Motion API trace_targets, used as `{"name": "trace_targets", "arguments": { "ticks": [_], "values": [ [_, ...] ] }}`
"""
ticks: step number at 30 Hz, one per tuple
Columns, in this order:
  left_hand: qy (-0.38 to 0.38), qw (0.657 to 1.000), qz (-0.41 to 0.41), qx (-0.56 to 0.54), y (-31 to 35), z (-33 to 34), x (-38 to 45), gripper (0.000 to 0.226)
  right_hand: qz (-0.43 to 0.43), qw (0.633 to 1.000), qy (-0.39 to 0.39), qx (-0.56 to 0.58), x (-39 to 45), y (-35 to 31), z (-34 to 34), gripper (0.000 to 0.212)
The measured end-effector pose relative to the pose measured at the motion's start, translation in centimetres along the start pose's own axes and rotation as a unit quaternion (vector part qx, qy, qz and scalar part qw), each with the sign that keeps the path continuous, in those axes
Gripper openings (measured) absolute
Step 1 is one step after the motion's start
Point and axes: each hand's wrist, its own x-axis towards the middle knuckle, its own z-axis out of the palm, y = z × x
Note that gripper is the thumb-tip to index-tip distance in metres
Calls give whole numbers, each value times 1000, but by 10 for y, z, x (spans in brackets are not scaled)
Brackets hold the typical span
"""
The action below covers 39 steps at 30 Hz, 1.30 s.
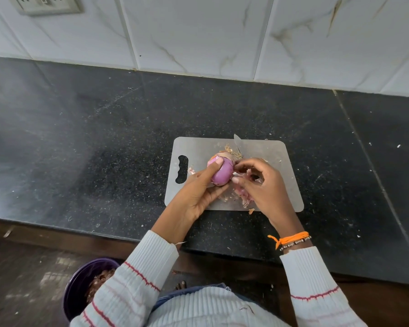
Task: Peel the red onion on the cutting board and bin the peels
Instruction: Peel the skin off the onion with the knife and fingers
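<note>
My left hand [200, 192] grips the red onion [222, 172] just above the grey cutting board [272, 152]; much of its purple flesh is bare, and dry skin and roots remain at its far end. My right hand [261, 185] is curled at the onion's right side, its fingertips pinching a pale strip of peel. It also seems to hold the knife [238, 143], whose blade tip points away over the board. Loose peels [243, 197] lie on the board under my right hand. A purple bin [79, 289] with peels inside stands on the floor at lower left.
The board lies near the front edge of a black speckled counter [104, 138] scattered with small scraps. A white tiled wall [198, 31] with a socket plate [45, 4] runs along the back. A bare foot [181, 284] shows below the counter edge.
</note>
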Motion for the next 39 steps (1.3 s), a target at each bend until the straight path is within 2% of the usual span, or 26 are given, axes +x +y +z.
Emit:
{"name": "trace_targets", "arguments": {
  "ticks": [11, 14, 18, 23, 27, 30, 39],
  "values": [
    [10, 999, -42, 28, 2, -5, -4, 44, -31, 989, 109, -93, 0, 3, 8, 9],
    [8, 998, -37, 44, 2, -7, -2, 35, -23, 983, 137, -124, 1, 9, 5, 10],
    [-20, 996, 1, 83, 0, -8, -2, 16, -33, 985, 119, -118, 3, 10, 4, 17],
    [-24, 990, 58, 126, -3, -11, -1, 49, -44, 983, 141, -109, 0, -2, 3, 17],
    [-13, 980, 92, 179, -6, -13, 0, 62, -68, 987, 120, -84, -1, -13, 4, 11],
    [-8, 968, 116, 222, -7, -14, 1, 72, -81, 985, 110, -108, -2, -15, 7, 9],
    [4, 951, 157, 267, -10, -14, -2, 66, -52, 985, 122, -110, -3, -11, 8, 11]
  ]
}}
